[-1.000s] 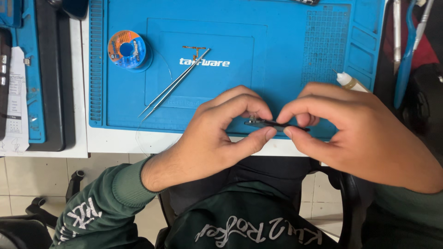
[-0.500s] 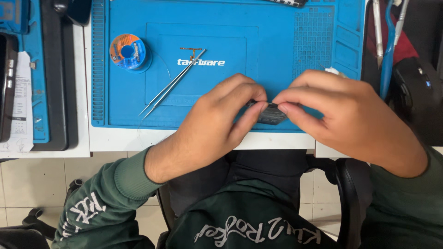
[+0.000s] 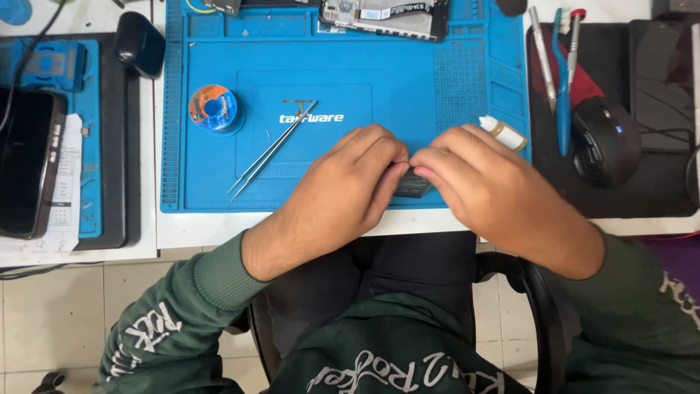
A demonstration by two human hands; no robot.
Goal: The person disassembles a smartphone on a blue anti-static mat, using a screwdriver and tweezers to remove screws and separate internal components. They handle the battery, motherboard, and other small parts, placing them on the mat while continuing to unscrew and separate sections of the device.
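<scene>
My left hand (image 3: 339,193) and my right hand (image 3: 488,190) meet fingertip to fingertip over the near edge of a blue work mat (image 3: 350,66). Between them both hands pinch a small dark flat part (image 3: 414,184), mostly hidden by my fingers. Metal tweezers (image 3: 271,149) lie on the mat just left of my left hand. A small spool of solder wire (image 3: 213,108) sits further left on the mat.
A small white glue bottle (image 3: 503,133) lies by my right hand. An opened phone (image 3: 383,16) rests at the mat's far edge. To the right are a black mouse (image 3: 604,142) and several tools (image 3: 561,73). A dark phone (image 3: 25,160) lies far left.
Both hands have stayed together on the small dark part, with the fingers closing more tightly over it. The view has shifted, showing more of the far side of the mat.
</scene>
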